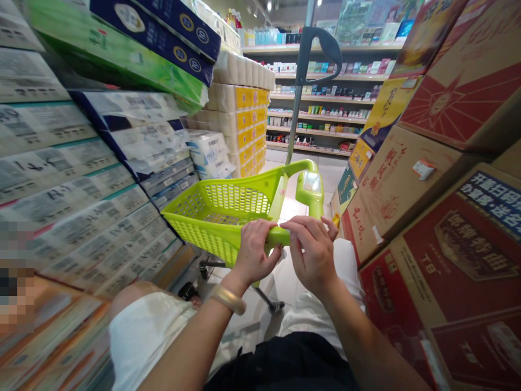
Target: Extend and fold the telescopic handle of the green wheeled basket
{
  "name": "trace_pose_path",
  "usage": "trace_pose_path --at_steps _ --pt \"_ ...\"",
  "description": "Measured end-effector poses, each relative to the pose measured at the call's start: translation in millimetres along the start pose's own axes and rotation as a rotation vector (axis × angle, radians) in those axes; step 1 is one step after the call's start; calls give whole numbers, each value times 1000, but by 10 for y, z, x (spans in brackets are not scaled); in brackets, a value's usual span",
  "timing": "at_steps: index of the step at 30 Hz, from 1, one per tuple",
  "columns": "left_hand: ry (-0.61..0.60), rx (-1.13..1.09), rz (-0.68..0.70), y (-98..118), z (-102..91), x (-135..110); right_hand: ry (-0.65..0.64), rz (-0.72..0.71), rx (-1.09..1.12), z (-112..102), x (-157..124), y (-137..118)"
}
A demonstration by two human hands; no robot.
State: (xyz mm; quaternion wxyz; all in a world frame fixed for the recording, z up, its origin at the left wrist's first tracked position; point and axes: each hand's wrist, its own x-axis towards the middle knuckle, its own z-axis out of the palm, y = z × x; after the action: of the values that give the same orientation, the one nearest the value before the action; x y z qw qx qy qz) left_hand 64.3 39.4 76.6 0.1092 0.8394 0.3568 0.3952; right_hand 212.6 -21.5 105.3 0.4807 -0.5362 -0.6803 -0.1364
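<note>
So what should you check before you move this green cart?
Left hand on the cart handle: ok, wrapped around it.
Right hand on the handle: ok, fingers curled over it.
Basket corner beside the paper packs: cannot tell, it may be touching them.
Wheel on the floor: ok, it rests on the tiles.
Boxes beside the right hand: not ok, very close to it.
Floor right in front: cannot tell, the basket hides part of it.
</note>
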Motion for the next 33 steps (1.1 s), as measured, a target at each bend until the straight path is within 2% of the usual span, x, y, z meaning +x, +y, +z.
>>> trace_pose_path --at_steps 2,7,9,13,17,24,29,33 --pt "-13 -12 -9 -11 -18 4 -13 7 -8 -3 30 18" --pt "-16 -56 -25 -16 -80 15 77 128 102 -22 153 349" --pt "-17 -69 -41 -11 -105 15 98 134 156 -24 153 404" --pt "-25 -94 -78 -26 -170 0 73 56 213 -15 69 252" --pt "-22 -91 -106 -87 -255 -31 -17 -29 207 0 71 137" --pt "18 -133 -127 -165 -350 -78 -6 19 247 48 154 192" --pt "52 -103 -139 -207 -423 -128 -102 -31 255 23 78 44" --pt "56 -124 -180 -225 -490 -145 -126 -25 233 36 144 109"
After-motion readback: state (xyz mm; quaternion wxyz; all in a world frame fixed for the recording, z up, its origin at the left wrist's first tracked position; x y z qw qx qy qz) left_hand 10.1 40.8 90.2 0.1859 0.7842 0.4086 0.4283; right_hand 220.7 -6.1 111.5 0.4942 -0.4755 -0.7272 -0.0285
